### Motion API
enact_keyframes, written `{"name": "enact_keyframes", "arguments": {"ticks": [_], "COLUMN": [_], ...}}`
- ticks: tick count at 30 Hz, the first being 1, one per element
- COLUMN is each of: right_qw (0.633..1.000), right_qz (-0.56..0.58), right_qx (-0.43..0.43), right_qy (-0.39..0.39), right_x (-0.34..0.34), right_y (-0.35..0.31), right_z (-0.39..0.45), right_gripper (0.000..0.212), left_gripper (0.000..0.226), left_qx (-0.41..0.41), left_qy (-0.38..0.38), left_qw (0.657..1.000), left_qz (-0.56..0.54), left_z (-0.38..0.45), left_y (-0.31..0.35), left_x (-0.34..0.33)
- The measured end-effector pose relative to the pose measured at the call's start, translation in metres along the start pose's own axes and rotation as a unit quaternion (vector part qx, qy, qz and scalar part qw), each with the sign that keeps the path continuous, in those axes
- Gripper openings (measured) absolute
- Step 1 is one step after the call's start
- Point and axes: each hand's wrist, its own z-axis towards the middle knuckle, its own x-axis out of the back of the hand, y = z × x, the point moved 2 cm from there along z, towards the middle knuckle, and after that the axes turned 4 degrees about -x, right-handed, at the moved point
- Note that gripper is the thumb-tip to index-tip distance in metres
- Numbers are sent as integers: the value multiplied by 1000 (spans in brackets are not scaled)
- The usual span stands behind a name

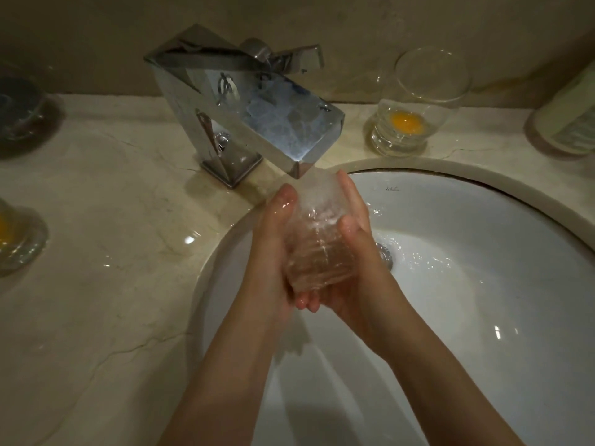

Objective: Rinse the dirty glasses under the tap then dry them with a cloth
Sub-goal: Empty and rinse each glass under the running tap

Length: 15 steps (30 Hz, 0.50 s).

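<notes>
— Head view, middle?
— Clear glass (317, 239) held over the sink (483, 284), right below the spout of the chrome tap (244, 104). Water running over it, blurring its outline.
— Hands?
— Left hand (273, 252) wrapped round the glass's left side, thumb up along the wall, fingertips curled under its lower end. Right hand (354, 252) wrapped round the right side, thumb across the front. Both grasping the same glass.
— Around the basin?
— Pale marble counter (96, 252). Behind the sink, right of the tap: upright glass with orange dregs (407, 123), a second, empty glass (433, 75) tilted in its mouth. At the left edge: another glass with orange residue (16, 236), cut off by the frame. Farther back on the left: dark glassy thing (22, 107), too dim to tell. Far right: pale container (570, 117), blurred.
</notes>
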Motion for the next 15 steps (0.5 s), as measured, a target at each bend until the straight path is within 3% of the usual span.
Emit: {"name": "enact_keyframes", "arguments": {"ticks": [3, 6, 8, 12, 15], "right_qw": [993, 966, 967, 983, 987], "right_qz": [-107, -251, -247, -182, -159], "right_qx": [12, 46, 41, 14, -1], "right_qy": [41, 49, 48, 28, 22], "right_x": [4, 9, 10, 11, 11], "right_y": [-2, -4, -6, -12, -14], "right_z": [0, -5, -6, -13, -18], "right_gripper": [48, 60, 63, 66, 78], "left_gripper": [82, 61, 58, 76, 61], "left_qx": [-41, -111, -107, -91, -63], "left_qy": [55, 53, 39, -21, -28], "left_qw": [994, 974, 976, 983, 987], "left_qz": [82, 191, 184, 156, 147], "left_z": [7, 4, -1, -10, -16], "left_y": [2, 7, 8, 14, 14], "left_x": [4, 3, 3, 9, 15]}}
